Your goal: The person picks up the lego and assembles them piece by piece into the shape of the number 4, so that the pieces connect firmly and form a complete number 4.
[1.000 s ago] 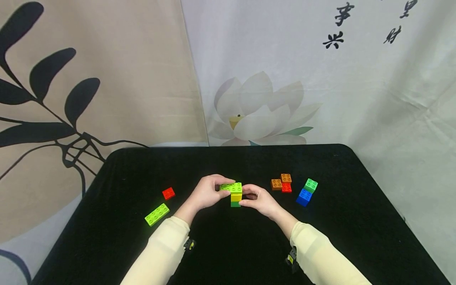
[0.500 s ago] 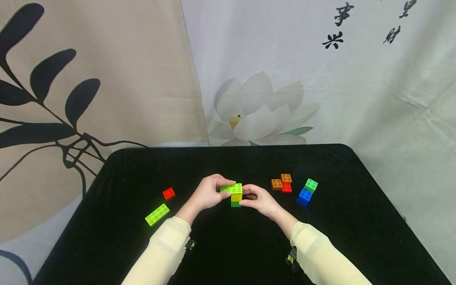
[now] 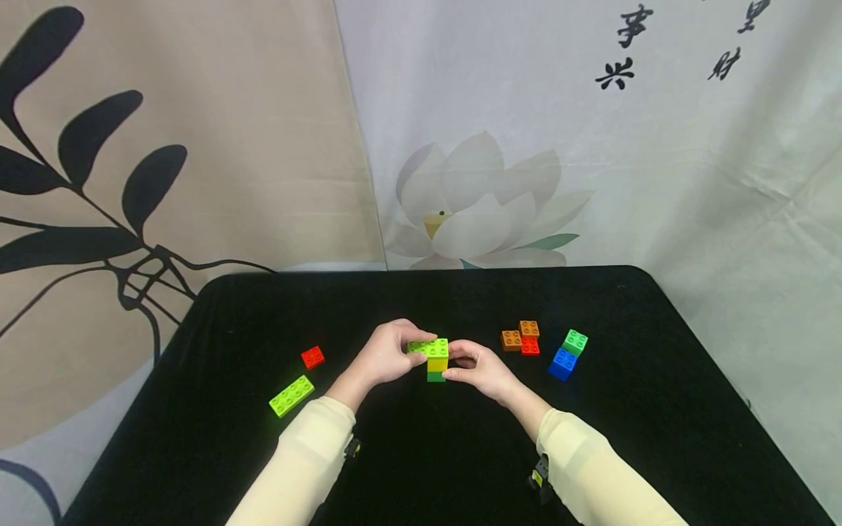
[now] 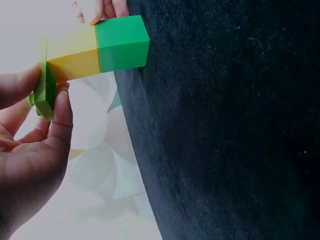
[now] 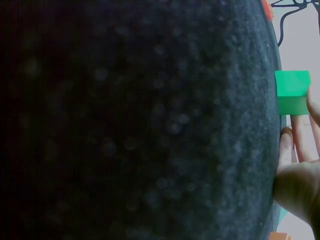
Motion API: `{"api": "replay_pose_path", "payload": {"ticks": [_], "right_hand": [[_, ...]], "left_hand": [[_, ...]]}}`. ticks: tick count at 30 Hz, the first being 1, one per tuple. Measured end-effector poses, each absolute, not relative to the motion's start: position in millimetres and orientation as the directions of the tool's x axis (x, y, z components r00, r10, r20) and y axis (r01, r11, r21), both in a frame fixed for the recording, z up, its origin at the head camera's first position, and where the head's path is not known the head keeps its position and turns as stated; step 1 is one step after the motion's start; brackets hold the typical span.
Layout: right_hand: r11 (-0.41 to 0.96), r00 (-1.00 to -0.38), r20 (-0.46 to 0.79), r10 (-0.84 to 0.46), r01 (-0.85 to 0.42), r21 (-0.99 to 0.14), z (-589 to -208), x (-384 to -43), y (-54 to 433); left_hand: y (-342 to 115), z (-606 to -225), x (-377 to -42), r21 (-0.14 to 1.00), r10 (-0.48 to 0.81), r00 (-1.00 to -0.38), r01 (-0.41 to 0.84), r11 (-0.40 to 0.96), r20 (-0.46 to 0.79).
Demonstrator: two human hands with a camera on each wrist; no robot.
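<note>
At the table's middle a lime building brick (image 3: 437,348) lies across the top of a yellow brick (image 3: 437,364), which sits on a green brick (image 3: 435,377). The lime brick juts out to the left. My left hand (image 3: 384,358) pinches that jutting end between thumb and fingers, as the left wrist view also shows. From the right, my right hand (image 3: 485,374) holds the lower stack, its thumb near the joint of the yellow brick (image 4: 75,55) and the green brick (image 4: 122,45). Its other fingers are partly hidden. In the right wrist view only the green brick (image 5: 293,92) of the stack shows clearly.
On the black table (image 3: 408,460) at left lie a red brick (image 3: 312,357) and a long lime brick (image 3: 291,397). To the right are two orange bricks (image 3: 511,340) with a red one (image 3: 529,346), and a green brick (image 3: 575,342) joined or touching a blue brick (image 3: 562,364).
Hardly anything differs. Both hands keep their grip on the stack, and the whole view has shifted very slightly.
</note>
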State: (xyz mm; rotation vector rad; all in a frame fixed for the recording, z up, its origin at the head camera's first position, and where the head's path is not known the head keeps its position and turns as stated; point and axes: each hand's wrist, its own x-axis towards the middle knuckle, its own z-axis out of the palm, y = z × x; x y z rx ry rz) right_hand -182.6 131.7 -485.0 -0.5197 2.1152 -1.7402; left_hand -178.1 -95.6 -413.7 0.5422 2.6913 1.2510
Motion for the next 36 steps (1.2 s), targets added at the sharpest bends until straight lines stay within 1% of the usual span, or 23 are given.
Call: {"api": "replay_pose_path", "payload": {"ticks": [9,16,27,36], "right_hand": [[0.197,-0.878,-0.047,-0.477,-0.054,-0.979,-482.1,-182.9,131.6],[0.197,-0.877,-0.042,-0.479,-0.061,-0.979,-482.2,-183.9,131.9],[0.174,-0.875,-0.062,-0.479,-0.026,-0.984,-482.2,-183.8,133.0],[0.179,-0.878,-0.042,-0.478,-0.051,-0.983,-485.4,-182.8,131.4]], "left_hand": [[-95.1,-409.2,-179.2,0.749,0.377,-0.925,0.282,0.600,0.046],[-96.3,-413.1,-180.5,0.756,0.389,-0.918,0.307,0.578,0.076],[-96.4,-415.6,-178.1,0.762,0.404,-0.907,0.342,0.550,0.115],[-97.8,-419.6,-175.5,0.745,0.413,-0.898,0.380,0.549,0.154]]}}
